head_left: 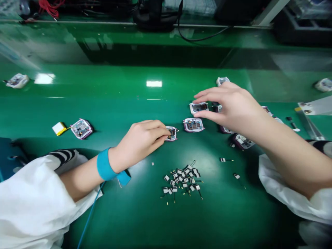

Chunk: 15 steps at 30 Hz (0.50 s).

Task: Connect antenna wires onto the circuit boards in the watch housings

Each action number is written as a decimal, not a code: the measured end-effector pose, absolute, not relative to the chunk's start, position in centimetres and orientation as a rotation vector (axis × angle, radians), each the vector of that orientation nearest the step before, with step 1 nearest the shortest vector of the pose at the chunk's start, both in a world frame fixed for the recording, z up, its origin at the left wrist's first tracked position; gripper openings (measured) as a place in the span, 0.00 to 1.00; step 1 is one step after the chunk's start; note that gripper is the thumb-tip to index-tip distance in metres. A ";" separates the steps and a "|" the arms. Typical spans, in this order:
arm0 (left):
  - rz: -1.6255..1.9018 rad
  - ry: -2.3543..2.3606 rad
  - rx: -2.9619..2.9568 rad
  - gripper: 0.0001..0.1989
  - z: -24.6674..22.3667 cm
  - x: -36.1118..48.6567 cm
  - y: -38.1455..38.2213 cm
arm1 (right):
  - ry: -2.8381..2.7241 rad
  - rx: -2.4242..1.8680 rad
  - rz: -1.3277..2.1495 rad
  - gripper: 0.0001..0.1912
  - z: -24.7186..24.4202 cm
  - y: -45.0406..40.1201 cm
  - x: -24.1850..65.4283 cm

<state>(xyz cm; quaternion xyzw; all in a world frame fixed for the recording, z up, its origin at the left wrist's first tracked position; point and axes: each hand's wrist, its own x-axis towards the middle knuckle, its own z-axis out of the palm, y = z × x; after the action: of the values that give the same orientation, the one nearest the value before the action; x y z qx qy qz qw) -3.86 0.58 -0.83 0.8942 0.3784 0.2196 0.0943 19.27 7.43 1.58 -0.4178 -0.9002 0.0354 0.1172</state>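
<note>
My left hand (141, 141), with a teal strap on its wrist, is closed on a small open watch case (171, 134), its fingers hiding the left part. A circuit board shows inside that case. My right hand (228, 102) is open, thumb and fingers apart on either side of a white-rimmed watch case (199, 108); firm contact cannot be made out. Just below it lies a purple-edged watch case (193, 125) with its board exposed. Further cases are partly hidden under my right hand and forearm.
Small parts with short black leads (183, 178) lie heaped at the front middle. A battery (59, 128) sits beside a watch case (82, 129) at left. A blue cord (90, 216) runs from the wrist strap. A metal bracket (315, 107) stands at right.
</note>
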 end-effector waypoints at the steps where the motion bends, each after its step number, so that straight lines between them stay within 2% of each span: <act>1: 0.667 1.126 2.663 0.07 -0.9 -3.9 0.6 | -2.577 -1.176 0.138 0.16 1.5 6.5 18.6; 5: 0.682 1.117 2.722 0.07 -0.8 -4.0 0.5 | -2.537 -1.035 0.327 0.28 0.0 3.3 16.2; 11: 0.611 1.139 2.773 0.07 -0.5 -4.0 0.5 | -2.424 -1.071 0.299 0.21 -2.3 2.0 15.0; 15: 0.586 1.092 2.833 0.07 -0.4 -3.9 0.4 | -2.394 -1.062 0.358 0.23 -2.2 2.0 15.3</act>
<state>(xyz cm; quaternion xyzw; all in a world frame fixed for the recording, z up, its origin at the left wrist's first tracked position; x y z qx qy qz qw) -3.90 0.39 -0.39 0.9159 0.3529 0.1896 0.0245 15.27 2.02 -2.19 -0.3893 -0.8778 0.1311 0.2465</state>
